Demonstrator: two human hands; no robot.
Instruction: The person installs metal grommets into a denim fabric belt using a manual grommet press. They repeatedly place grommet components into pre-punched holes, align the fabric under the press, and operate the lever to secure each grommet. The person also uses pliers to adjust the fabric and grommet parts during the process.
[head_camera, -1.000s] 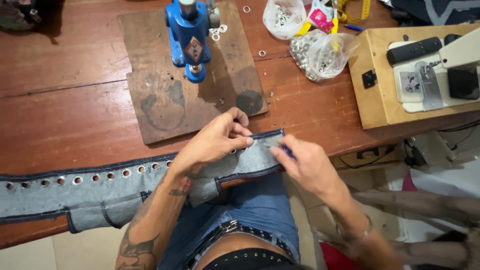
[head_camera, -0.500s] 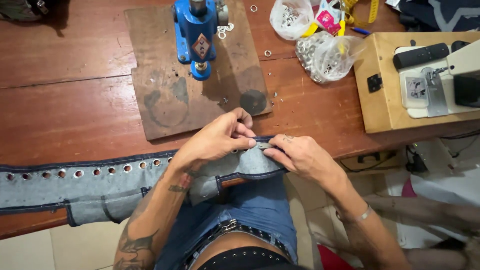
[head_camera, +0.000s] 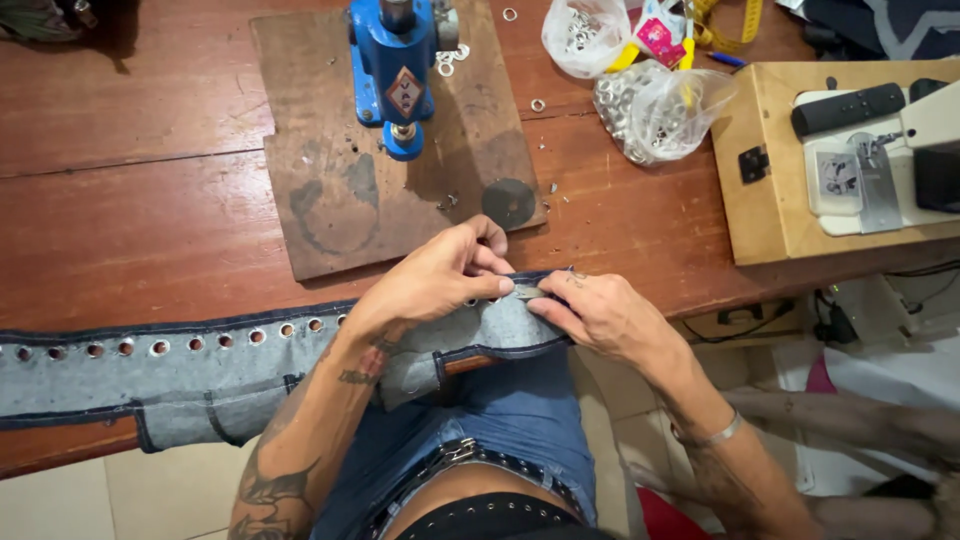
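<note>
Denim waistband strip (head_camera: 200, 375), inside out, lies along the near edge of the wooden table (head_camera: 150, 220) so its row of metal eyelets (head_camera: 190, 344) faces up where you can see it. Your left hand (head_camera: 435, 280) and right hand (head_camera: 600, 315) meet at the strip's right end, fingers closed in a pinch on the fabric, seemingly with a small metal piece between the fingertips, too small to name. The blue eyelet press (head_camera: 395, 70) stands on its board (head_camera: 340, 200) just beyond, and bags of eyelets (head_camera: 655, 105) sit near the far edge, within reach.
</note>
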